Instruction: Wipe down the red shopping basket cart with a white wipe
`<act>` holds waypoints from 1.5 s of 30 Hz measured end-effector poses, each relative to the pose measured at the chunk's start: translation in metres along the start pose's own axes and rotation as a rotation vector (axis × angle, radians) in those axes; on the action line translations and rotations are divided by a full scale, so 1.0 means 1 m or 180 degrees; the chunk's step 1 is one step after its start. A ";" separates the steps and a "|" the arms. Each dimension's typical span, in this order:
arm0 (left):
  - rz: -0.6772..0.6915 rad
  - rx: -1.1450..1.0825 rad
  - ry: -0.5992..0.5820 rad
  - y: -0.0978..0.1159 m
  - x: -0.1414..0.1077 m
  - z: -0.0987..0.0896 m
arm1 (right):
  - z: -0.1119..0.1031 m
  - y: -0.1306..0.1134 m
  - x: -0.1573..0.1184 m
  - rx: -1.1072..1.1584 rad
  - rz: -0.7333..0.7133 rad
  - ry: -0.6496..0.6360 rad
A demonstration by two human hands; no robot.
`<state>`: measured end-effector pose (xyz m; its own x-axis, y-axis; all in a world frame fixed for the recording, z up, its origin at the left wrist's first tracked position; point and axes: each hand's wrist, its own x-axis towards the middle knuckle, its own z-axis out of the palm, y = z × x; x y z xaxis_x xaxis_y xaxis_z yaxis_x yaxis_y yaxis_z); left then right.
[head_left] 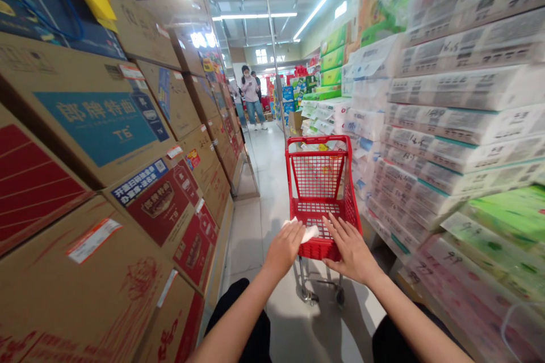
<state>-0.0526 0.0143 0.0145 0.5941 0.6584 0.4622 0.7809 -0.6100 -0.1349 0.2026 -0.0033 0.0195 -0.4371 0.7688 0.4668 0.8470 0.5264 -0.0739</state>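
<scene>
A red plastic shopping cart point(319, 176) with a mesh basket stands in the aisle just ahead of me, on metal legs with small wheels. My left hand point(286, 244) is closed on a crumpled white tissue point(310, 232) at the cart's near left side. The tissue sticks out on both sides of the fingers. Over the near right edge of the cart, my right hand point(349, 247) is spread flat, fingers apart, with nothing in it. Whether its palm touches the rim is hidden.
Stacked cardboard cartons point(102, 125) line the left side. Piled packs of paper tissue point(451, 108) line the right. A glass panel edge point(251, 164) borders the aisle at the left. Farther along the tiled floor point(249, 227), a person point(251, 96) stands near others.
</scene>
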 end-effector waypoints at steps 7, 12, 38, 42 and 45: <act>-0.0558 0.0011 0.0135 0.031 0.010 0.015 | 0.012 -0.027 0.011 0.0002 -0.0008 0.0110; -0.0564 -0.0243 0.0249 0.063 0.029 0.026 | 0.017 -0.026 0.015 -0.0037 -0.0022 0.0192; -0.0828 -0.1097 -0.0074 0.065 0.041 0.003 | 0.017 -0.008 0.013 0.0394 -0.0094 0.0355; -0.1227 -0.1910 0.0014 0.060 0.053 -0.006 | 0.008 -0.014 0.014 0.0829 -0.0184 0.0379; -0.1030 -0.2298 0.0114 0.059 0.060 -0.004 | 0.002 -0.019 0.013 0.0884 -0.0245 0.0368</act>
<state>0.0281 0.0161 0.0382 0.3428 0.8448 0.4108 0.5882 -0.5340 0.6074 0.1797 -0.0022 0.0251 -0.4459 0.6847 0.5765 0.6907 0.6729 -0.2649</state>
